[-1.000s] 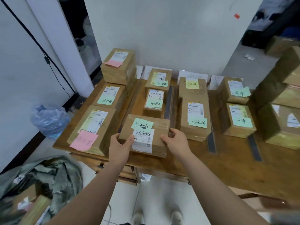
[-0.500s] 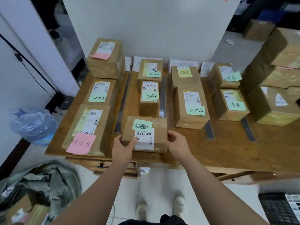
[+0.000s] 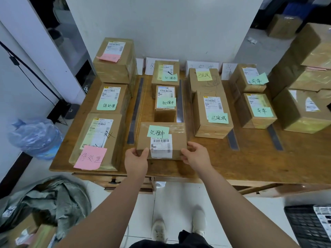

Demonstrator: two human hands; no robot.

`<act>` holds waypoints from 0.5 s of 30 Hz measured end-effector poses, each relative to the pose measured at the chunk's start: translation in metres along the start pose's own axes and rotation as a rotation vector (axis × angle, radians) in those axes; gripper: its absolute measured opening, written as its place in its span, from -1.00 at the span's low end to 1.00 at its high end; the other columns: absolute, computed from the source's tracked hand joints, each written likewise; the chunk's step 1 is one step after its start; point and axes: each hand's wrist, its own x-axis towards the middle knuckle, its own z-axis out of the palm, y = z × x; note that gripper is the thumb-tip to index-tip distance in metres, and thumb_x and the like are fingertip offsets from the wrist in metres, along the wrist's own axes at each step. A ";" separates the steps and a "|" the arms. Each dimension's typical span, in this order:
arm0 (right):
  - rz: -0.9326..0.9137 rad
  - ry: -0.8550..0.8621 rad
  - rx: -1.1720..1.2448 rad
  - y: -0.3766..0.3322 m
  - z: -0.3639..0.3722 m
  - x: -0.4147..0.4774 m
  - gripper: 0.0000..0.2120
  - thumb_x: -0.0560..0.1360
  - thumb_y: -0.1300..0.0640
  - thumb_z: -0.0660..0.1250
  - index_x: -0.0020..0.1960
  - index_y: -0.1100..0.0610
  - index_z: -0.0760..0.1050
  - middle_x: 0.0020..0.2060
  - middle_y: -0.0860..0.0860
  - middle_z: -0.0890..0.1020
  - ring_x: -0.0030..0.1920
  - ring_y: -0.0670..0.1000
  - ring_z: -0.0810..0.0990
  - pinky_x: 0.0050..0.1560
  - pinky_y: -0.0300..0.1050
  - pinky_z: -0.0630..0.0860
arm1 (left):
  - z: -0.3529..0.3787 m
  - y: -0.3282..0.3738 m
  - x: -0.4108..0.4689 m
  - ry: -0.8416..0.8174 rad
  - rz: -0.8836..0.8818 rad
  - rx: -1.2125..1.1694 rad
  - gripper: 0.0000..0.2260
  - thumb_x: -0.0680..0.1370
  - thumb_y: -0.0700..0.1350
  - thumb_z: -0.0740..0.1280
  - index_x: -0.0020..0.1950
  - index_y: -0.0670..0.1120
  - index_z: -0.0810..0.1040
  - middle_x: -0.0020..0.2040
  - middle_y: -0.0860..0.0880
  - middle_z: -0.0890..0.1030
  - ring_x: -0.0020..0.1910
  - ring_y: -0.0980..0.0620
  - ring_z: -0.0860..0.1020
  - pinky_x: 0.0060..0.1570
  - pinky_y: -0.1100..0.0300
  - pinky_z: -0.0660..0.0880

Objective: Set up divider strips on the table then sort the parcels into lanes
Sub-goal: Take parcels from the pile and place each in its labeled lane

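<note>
I had the left hand (image 3: 136,159) wrapped round the near-left corner of the cardboard parcel (image 3: 179,140), thumb up on the top face. The right hand (image 3: 196,154) was curled against the right end, so both hands were gripping it, one per short end.

The parcel looked to be sitting flat on the table (image 3: 232,163), at the near end of the second lane from the left. That put it right in front of the two other parcels (image 3: 165,106) carrying the same green handwriting. Its left end was just beside one of the grey divider strips (image 3: 135,111). The right end reached about to the line of the next strip, and I couldn't tell whether it overlapped it.

Handling-wise, my read: small stiff box, probably light, nothing floppy about it. It had glossy clear tape over the top though, so I'd expect it to be slick under the fingers. The ends seemed the right place to hold, low and near the corners. I'd stay off the green sticky note (image 3: 158,131) and the shipping label (image 3: 161,147), since that note looked like it could peel off.
</note>
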 end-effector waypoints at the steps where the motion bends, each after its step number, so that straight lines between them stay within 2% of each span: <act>1: -0.002 0.005 0.016 -0.001 0.000 0.001 -0.53 0.54 0.23 0.36 0.42 0.13 0.39 0.16 0.06 0.61 -0.03 0.03 0.67 0.01 -0.05 0.64 | 0.001 0.002 0.001 -0.004 0.000 0.012 -0.61 0.58 -0.02 0.38 0.32 -0.15 0.41 0.08 -0.04 0.54 0.02 0.03 0.47 0.02 0.18 0.42; 9: 0.050 0.039 0.080 0.002 0.004 0.011 -0.58 0.54 0.24 0.35 0.38 0.15 0.42 0.15 0.08 0.62 -0.02 0.00 0.66 0.06 -0.06 0.63 | 0.004 0.011 0.010 -0.013 -0.001 0.118 -0.64 0.59 -0.02 0.35 0.32 -0.13 0.41 0.18 -0.09 0.56 0.02 0.04 0.45 0.13 0.10 0.47; 15: 0.003 0.069 0.032 0.003 0.010 0.014 -0.60 0.55 0.17 0.35 0.37 0.14 0.44 0.13 0.07 0.63 0.03 0.02 0.65 0.11 -0.01 0.61 | 0.002 0.019 0.008 -0.020 -0.004 0.102 -0.61 0.61 -0.01 0.32 0.38 -0.14 0.39 0.24 -0.12 0.55 0.23 -0.10 0.52 0.18 0.08 0.47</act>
